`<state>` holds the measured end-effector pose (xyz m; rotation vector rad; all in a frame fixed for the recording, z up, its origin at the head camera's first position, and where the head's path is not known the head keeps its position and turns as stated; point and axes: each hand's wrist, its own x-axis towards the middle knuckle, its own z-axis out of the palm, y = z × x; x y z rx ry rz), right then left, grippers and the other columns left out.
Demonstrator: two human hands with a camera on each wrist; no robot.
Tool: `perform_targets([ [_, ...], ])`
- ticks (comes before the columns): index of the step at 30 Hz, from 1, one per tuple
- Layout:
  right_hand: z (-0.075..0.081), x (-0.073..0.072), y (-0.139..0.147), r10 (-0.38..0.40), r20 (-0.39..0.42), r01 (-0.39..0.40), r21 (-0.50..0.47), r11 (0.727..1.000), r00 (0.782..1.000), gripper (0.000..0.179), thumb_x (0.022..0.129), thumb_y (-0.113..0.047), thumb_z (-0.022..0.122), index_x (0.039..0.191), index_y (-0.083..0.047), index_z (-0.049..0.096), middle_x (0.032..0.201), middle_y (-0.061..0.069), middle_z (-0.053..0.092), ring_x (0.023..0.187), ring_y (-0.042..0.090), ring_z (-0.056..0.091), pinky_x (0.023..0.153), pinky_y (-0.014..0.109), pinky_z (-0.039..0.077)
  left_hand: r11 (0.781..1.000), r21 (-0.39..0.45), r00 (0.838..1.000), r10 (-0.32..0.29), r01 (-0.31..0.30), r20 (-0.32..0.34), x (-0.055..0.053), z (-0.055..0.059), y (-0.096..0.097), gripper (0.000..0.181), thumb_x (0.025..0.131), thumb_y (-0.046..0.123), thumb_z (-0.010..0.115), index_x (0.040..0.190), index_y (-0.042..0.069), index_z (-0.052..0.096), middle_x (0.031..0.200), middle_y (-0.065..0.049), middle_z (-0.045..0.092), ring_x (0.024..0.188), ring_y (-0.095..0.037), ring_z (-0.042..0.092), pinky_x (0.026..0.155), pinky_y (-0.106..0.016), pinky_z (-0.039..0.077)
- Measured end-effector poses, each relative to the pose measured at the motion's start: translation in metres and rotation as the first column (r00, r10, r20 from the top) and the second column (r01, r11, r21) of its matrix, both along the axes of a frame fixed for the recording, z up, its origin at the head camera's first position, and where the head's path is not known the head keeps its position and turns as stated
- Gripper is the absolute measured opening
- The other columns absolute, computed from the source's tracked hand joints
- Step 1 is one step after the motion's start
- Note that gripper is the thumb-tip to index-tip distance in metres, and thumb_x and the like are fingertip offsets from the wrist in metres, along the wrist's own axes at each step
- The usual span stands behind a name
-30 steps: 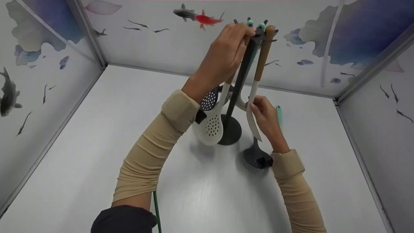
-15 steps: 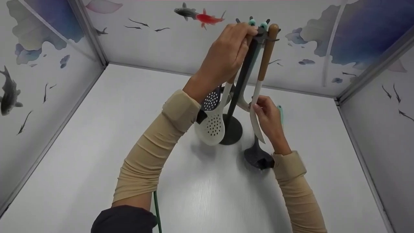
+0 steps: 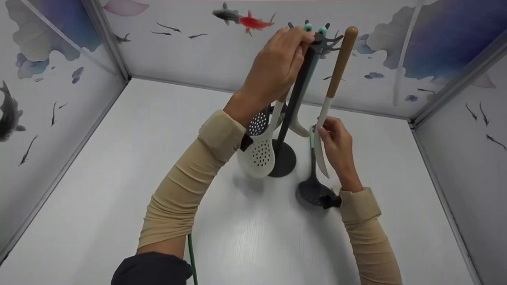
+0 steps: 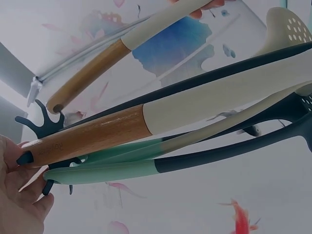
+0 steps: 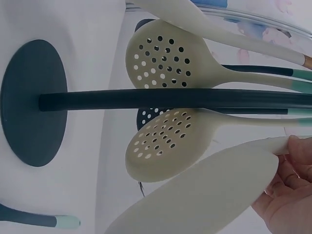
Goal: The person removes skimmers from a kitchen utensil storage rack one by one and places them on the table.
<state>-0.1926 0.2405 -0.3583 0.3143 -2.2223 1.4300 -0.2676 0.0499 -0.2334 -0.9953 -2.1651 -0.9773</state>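
My left hand (image 3: 277, 63) grips the hooked top of a dark utensil stand (image 3: 294, 103), whose round base (image 3: 287, 162) rests on the table. My right hand (image 3: 337, 146) pinches the neck of a white spatula (image 3: 336, 73) with a wooden handle. The spatula hangs upright just right of the stand, its handle end apart from the hooks (image 4: 46, 119). Its broad white blade (image 5: 209, 190) shows in the right wrist view. Still on the stand are a white skimmer (image 3: 259, 156) with a wooden handle, cream perforated skimmers (image 5: 168, 56) and dark perforated utensils (image 3: 258, 123) with mint handles.
A dark ladle-shaped utensil (image 3: 313, 190) with a mint handle lies on the white table (image 3: 245, 237), just below the spatula. Painted panels (image 3: 178, 55) in metal frames enclose the table at the back and sides. A green cord (image 3: 192, 257) shows beside the left arm.
My right hand has moved right with the spatula, whose handle has come away from the stand's hooks. The left hand stays at the stand's top. More of the dark utensil's mint handle is visible.
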Motion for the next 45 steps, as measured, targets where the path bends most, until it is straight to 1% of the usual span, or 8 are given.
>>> perform_targets([
  [8, -0.006, 0.006, 0.015, -0.043, 0.005, 0.043, 0.026, 0.999, 0.999, 0.023, 0.092, 0.005, 0.049, 0.112, 0.015, 0.053, 0.100, 0.028, 0.060, 0.087, 0.009, 0.059, 0.077, 0.013, 0.046, 1.000, 0.002, 1.000, 0.003, -0.003, 0.003, 0.000, 0.000, -0.001, 0.031, 0.100, 0.019, 0.036, 0.122, 0.006, 0.054, 0.117, -0.006, 0.057, 0.105, -0.014, 0.048, 0.091, -0.015, 0.040],
  [13, -0.012, 0.010, 0.027, -0.106, 0.067, 0.104, 0.035, 0.994, 0.992, 0.024, 0.093, 0.002, 0.050, 0.114, 0.013, 0.053, 0.100, 0.025, 0.060, 0.088, 0.008, 0.058, 0.078, 0.012, 0.045, 1.000, 0.017, 1.000, 0.003, -0.003, -0.010, 0.000, -0.001, 0.000, 0.031, 0.100, 0.019, 0.038, 0.122, 0.005, 0.054, 0.117, -0.006, 0.057, 0.106, -0.014, 0.048, 0.094, -0.015, 0.039],
  [17, -0.019, 0.014, 0.039, -0.172, 0.125, 0.165, 0.068, 0.984, 0.977, 0.026, 0.093, 0.000, 0.050, 0.116, 0.012, 0.052, 0.104, 0.024, 0.060, 0.089, 0.008, 0.057, 0.079, 0.013, 0.044, 1.000, 0.016, 1.000, 0.003, -0.003, -0.014, 0.000, -0.001, 0.000, 0.031, 0.099, 0.020, 0.039, 0.122, 0.005, 0.054, 0.118, -0.007, 0.058, 0.107, -0.015, 0.049, 0.097, -0.014, 0.037],
  [22, -0.032, 0.016, 0.059, -0.250, 0.165, 0.234, 0.110, 0.966, 0.954, 0.028, 0.094, -0.002, 0.049, 0.119, 0.010, 0.051, 0.107, 0.023, 0.057, 0.090, 0.006, 0.053, 0.080, 0.015, 0.041, 1.000, -0.003, 1.000, 0.004, -0.004, -0.007, 0.000, -0.001, 0.000, 0.031, 0.100, 0.020, 0.038, 0.122, 0.005, 0.054, 0.119, -0.007, 0.057, 0.109, -0.014, 0.049, 0.098, -0.013, 0.037],
  [28, -0.060, 0.010, 0.099, -0.335, 0.191, 0.310, 0.149, 0.939, 0.923, 0.030, 0.096, -0.013, 0.050, 0.122, 0.001, 0.052, 0.110, 0.014, 0.058, 0.090, 0.000, 0.050, 0.079, 0.015, 0.040, 0.998, -0.060, 1.000, 0.021, -0.020, 0.014, 0.001, 0.001, -0.001, 0.033, 0.101, 0.023, 0.034, 0.124, 0.007, 0.051, 0.123, -0.006, 0.055, 0.114, -0.013, 0.047, 0.100, -0.010, 0.032],
  [35, -0.080, 0.009, 0.129, -0.427, 0.205, 0.393, 0.188, 0.900, 0.880, 0.031, 0.096, -0.016, 0.051, 0.122, 0.000, 0.053, 0.109, 0.014, 0.059, 0.088, -0.002, 0.049, 0.078, 0.016, 0.040, 0.999, -0.043, 1.000, 0.010, -0.009, 0.007, -0.001, 0.000, -0.001, 0.032, 0.100, 0.024, 0.037, 0.123, 0.007, 0.052, 0.121, -0.006, 0.056, 0.111, -0.015, 0.047, 0.097, -0.011, 0.035],
  [41, -0.095, 0.010, 0.143, -0.482, 0.265, 0.424, 0.247, 0.871, 0.835, 0.031, 0.096, -0.012, 0.050, 0.124, 0.000, 0.052, 0.109, 0.017, 0.059, 0.090, 0.003, 0.047, 0.078, 0.018, 0.039, 0.999, -0.050, 1.000, 0.014, -0.014, -0.003, 0.000, 0.000, -0.002, 0.034, 0.100, 0.026, 0.037, 0.124, 0.006, 0.052, 0.120, -0.008, 0.056, 0.110, -0.016, 0.047, 0.096, -0.011, 0.035],
  [45, -0.102, 0.013, 0.151, -0.504, 0.321, 0.436, 0.261, 0.861, 0.802, 0.033, 0.097, -0.014, 0.047, 0.126, 0.000, 0.050, 0.110, 0.017, 0.058, 0.090, 0.007, 0.047, 0.075, 0.019, 0.039, 1.000, -0.021, 1.000, 0.002, -0.002, 0.009, -0.001, -0.002, 0.001, 0.032, 0.099, 0.025, 0.041, 0.123, 0.006, 0.052, 0.121, -0.008, 0.055, 0.111, -0.014, 0.048, 0.099, -0.011, 0.035],
])
